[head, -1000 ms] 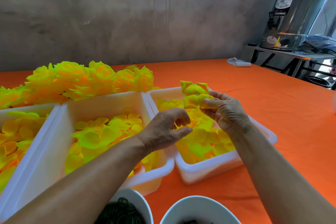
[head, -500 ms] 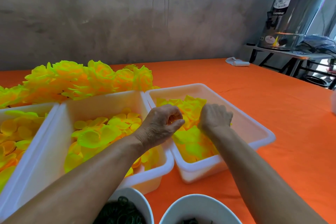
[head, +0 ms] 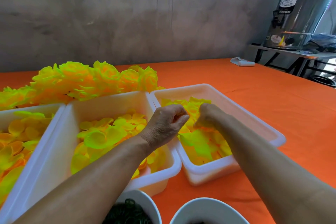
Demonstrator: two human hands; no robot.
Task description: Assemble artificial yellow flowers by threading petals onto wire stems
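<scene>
We reached our right hand [head: 206, 115] into the right tub [head: 245, 107] for petals [head: 199, 144], its fingers hidden, our left hand [head: 166, 123] curled empty-looking beside it, ready to help.

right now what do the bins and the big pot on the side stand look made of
Bins: likely plastic, white, smooth and slightly translucent, with rounded moulded rims. Big pot: apparently stainless steel, shiny, with mirror-like reflections on its wall.
</scene>
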